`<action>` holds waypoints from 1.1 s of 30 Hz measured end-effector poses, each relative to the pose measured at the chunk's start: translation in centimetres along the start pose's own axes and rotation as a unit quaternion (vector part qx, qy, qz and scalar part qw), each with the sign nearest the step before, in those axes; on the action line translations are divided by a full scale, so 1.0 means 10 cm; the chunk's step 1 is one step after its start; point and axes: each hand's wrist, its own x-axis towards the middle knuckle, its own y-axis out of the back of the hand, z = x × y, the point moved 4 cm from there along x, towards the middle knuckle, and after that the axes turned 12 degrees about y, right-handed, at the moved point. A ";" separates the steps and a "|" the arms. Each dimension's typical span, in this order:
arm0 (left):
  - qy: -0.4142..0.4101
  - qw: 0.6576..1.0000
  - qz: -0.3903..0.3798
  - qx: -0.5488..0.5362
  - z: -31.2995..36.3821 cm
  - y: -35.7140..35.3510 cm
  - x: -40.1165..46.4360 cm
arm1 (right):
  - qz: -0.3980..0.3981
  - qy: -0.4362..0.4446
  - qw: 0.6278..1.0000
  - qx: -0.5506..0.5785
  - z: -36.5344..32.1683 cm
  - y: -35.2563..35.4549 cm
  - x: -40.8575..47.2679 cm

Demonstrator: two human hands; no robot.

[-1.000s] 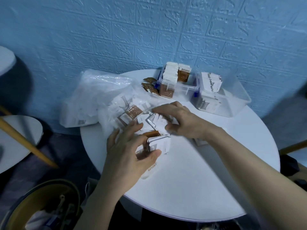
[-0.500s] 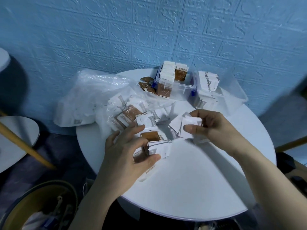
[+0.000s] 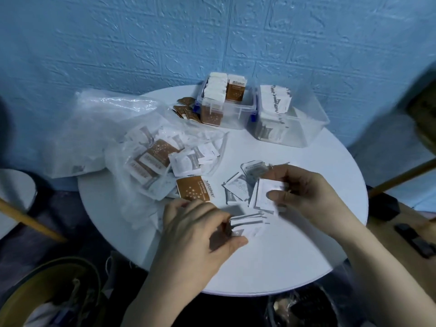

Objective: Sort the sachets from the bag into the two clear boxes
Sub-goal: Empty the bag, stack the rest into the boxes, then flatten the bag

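A small stack of white sachets [image 3: 247, 224] lies pinched in the left hand [image 3: 200, 234], thumb below and fingers curled over the top; the stack's long axis runs left to right, its free end pointing toward the right hand. The right hand [image 3: 304, 194] grips a second bunch of white sachets [image 3: 266, 194] between thumb and curled fingers, these standing more upright with their flat faces toward the camera. Both bunches sit just above the near-middle of the round white table [image 3: 283, 267], close together. Between and behind the hands a few loose white sachets [image 3: 238, 185] lie flat on the table.

Just left of them a brown sachet [image 3: 195, 188] lies flat, its long axis slanting from upper right to lower left, touching the mouth of the clear plastic bag [image 3: 113, 128]. The bag sprawls over the table's left side and holds mixed brown and white sachets.

At the far edge stand the two clear boxes, side by side: the left box [image 3: 238, 114], with blue latches, holds brown sachets standing on edge in rows; the right box [image 3: 306, 123] holds white ones, also upright. A few brown sachets [image 3: 185, 108] lie just left of the left box.
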 end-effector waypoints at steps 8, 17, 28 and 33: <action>0.009 1.000 -0.007 -0.018 -0.02 -0.01 -0.01 | 0.052 0.045 0.990 0.123 -0.08 -0.11 -0.13; 0.022 0.999 -0.027 -0.021 -0.03 -0.01 -0.02 | 0.009 0.051 0.991 -0.124 -0.12 -0.07 -0.22; 0.035 0.997 -0.042 -0.053 -0.04 0.01 -0.02 | -0.063 0.050 0.967 -0.241 -0.12 -0.07 -0.21; 0.037 0.998 -0.039 -0.046 -0.04 0.01 -0.02 | -0.025 0.034 0.983 -0.179 -0.15 -0.06 -0.19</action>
